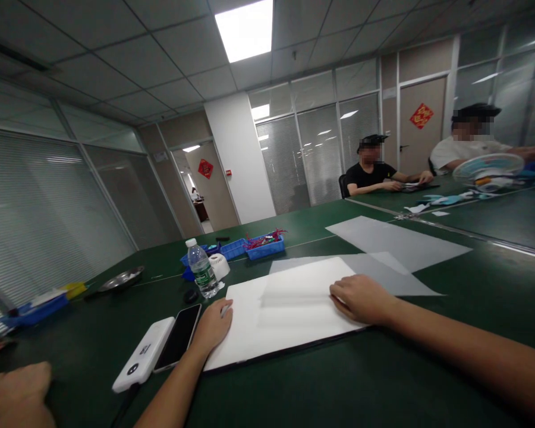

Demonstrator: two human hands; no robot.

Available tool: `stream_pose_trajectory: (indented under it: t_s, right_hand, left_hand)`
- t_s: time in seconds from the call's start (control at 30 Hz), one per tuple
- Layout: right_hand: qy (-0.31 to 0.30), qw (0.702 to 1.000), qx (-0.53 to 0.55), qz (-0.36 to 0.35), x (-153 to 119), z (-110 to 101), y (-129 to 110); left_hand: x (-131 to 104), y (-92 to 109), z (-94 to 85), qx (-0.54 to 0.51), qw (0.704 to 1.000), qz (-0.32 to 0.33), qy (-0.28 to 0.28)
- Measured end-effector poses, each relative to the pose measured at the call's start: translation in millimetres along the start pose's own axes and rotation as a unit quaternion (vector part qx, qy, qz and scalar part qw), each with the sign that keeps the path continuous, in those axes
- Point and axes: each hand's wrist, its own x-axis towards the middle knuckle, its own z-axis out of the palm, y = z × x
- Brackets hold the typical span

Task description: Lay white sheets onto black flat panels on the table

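Note:
A white paper pad (289,306) with a dark lower edge lies on the green table in front of me. A faint fold or ridge runs across its middle. My left hand (214,326) rests on the pad's left edge with the fingers curled. A small grey thing shows beside its thumb, too small to name. On the right part of the pad lies my right hand (361,299), knuckles up and fingers curled in; what they hold, if anything, is hidden. Translucent sheets (399,238) lie beyond the pad, one partly under it.
Left of the pad lie a black-screened phone (178,337) and a white power bank (145,353) with a cable. A water bottle (203,270) stands behind them, near blue trays (265,246). Another person's hand (18,386) is at lower left. Two people sit across the table.

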Motion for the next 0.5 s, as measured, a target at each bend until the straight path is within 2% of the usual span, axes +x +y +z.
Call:
stream_pose_trajectory:
  t_s: [0.13,0.5]
  right_hand:
    - [0.0,0.995,0.03,-0.096,1.3,1.1,-19.7]
    - [-0.017,0.967,0.181,-0.177,-2.8,-9.9,-30.7]
  left_hand:
    - [0.4,0.0,0.5,0.0,1.0,0.002,0.003]
    - [0.1,1.1,0.4,-0.004,1.0,-0.004,0.009]
